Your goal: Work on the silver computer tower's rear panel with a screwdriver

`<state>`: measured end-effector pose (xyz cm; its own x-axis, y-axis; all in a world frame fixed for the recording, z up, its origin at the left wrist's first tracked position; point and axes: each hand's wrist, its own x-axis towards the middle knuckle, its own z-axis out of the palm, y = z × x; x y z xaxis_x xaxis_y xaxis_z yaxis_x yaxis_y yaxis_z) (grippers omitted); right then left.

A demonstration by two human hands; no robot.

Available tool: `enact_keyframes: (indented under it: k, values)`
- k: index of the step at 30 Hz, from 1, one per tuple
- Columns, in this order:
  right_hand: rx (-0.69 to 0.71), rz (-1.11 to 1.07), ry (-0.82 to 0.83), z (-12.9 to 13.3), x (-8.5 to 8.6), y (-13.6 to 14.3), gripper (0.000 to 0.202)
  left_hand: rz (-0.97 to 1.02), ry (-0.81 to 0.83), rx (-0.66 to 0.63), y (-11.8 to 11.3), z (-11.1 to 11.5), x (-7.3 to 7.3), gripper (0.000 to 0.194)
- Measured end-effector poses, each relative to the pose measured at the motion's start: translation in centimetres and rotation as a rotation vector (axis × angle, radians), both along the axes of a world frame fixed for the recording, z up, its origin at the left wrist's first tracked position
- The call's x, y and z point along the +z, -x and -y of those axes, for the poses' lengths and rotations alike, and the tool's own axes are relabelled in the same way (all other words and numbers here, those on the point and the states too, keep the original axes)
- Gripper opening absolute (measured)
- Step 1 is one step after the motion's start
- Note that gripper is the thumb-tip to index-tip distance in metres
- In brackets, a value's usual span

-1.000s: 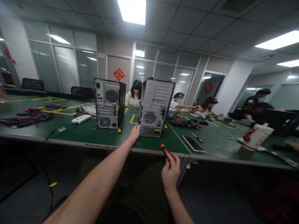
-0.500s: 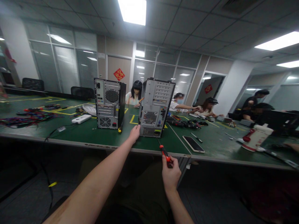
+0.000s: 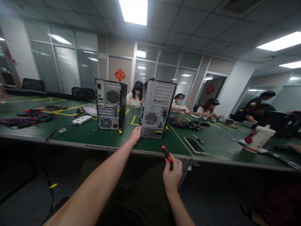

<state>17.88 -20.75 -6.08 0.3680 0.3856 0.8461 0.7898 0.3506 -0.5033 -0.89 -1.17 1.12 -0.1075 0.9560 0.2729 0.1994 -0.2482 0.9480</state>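
A silver computer case (image 3: 153,108) stands upright on the green table, its back panel facing me. My left hand (image 3: 135,135) is closed on the lower left edge of this case. A red and black screwdriver (image 3: 166,153) is pinched by its handle in my right hand (image 3: 173,173), in front of the table's edge. Its thin shaft points up at the bottom rim of the case; whether the tip touches a screw is too small to tell. A second computer case (image 3: 108,105) stands to the left, with a yellow-tipped tool (image 3: 120,130) beside its base.
A phone (image 3: 195,145) and a pen-like tool (image 3: 198,138) lie to the right, near a white and red jug (image 3: 258,139). Leftward are a white power strip (image 3: 82,120) and a pile of coloured cables (image 3: 28,118). Several people sit across the table.
My right hand has shifted its grip on the screwdriver handle, its fingers now higher up. The left hand and both cases have stayed put. A person across the table has drawn an arm back.
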Motion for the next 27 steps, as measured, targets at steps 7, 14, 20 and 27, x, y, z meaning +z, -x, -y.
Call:
enact_keyframes:
  k: [7, 14, 20, 27]
  values:
    - [-0.025, 0.059, -0.049, -0.16, -0.19, 0.01, 0.03, 0.017, 0.015, -0.009, 0.03, -0.07, -0.05, 0.043]
    - [-0.021, 0.064, -0.07, -0.09, 0.02, 0.18, 0.027, 0.018, 0.025, -0.003, 0.03, 0.45, 0.35, 0.043]
    - [-0.011, -0.03, -0.003, 0.06, 0.16, 0.18, 0.036, 0.041, 0.029, -0.019, 0.09, 0.32, 0.11, 0.044]
    - [-0.005, -0.265, 0.164, 0.12, 0.05, 0.29, 0.049, 0.029, 0.021, -0.023, 0.07, -0.1, -0.13, 0.043]
